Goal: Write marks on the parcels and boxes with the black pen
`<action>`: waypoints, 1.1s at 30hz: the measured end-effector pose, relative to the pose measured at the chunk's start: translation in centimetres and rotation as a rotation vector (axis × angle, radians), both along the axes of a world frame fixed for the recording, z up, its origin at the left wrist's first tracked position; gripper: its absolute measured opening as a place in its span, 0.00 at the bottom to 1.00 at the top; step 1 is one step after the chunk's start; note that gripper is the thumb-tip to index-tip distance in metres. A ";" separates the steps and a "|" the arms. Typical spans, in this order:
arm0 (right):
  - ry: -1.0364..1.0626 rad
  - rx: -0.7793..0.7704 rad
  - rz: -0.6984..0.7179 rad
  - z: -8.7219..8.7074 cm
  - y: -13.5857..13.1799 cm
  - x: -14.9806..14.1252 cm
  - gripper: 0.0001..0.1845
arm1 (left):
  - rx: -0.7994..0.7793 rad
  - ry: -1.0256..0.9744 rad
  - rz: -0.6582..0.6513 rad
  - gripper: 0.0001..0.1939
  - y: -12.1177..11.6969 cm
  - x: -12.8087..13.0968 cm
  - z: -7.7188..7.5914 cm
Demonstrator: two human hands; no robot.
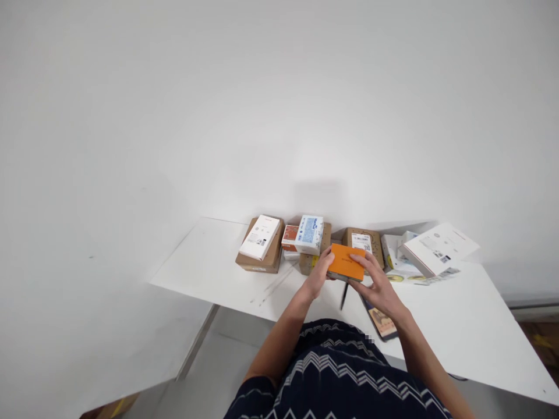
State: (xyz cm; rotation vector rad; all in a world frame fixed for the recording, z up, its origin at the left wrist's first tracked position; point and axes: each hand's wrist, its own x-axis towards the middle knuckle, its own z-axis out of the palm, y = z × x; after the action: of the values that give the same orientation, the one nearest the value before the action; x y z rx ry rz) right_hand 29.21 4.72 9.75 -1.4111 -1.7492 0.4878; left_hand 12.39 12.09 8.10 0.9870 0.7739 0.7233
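Both hands hold a small orange box [345, 262] with faint lettering on its top, above the front of the white table. My left hand [319, 273] is closed on the box's left end, thumb at the upper edge. On the right end, my right hand [376, 286] grips it with the fingers over the top and the thumb side near the lower corner. Below the box lies a black pen [344, 297]. A dark-edged flat item with a picture [382, 321], perhaps a tablet or booklet, lies partly under my right wrist.
On the white table [209, 267], a white box [260, 237] rests on a brown carton [275, 256]. A blue-and-white box [309, 234] sits beside a red-and-white box [290, 237]. Behind my hands stands another carton [376, 241]. Farther right, a white box [439, 247] leans over other packages.
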 end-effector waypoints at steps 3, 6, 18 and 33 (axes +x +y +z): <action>0.013 0.024 -0.053 -0.1 0.0 0.1 0.25 | -0.024 -0.074 -0.071 0.34 0.2 0.0 -0.1; 0.101 0.033 -0.144 -0.3 0.1 -0.1 0.24 | -0.047 -0.093 -0.106 0.36 0.4 0.0 -0.3; 1.002 -0.246 -0.338 -1.6 1.8 -1.3 0.27 | -0.254 -0.203 -0.030 0.29 0.9 -0.4 -1.4; 0.879 -0.270 -0.293 -2.7 2.3 -1.9 0.28 | -0.559 -0.579 -0.258 0.30 0.3 -0.3 -2.3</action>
State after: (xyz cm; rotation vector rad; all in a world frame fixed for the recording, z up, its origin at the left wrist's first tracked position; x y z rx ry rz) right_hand 27.32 7.06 7.09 -1.3048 -0.7810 1.0179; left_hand 12.07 12.43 5.79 0.3259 0.2964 0.4862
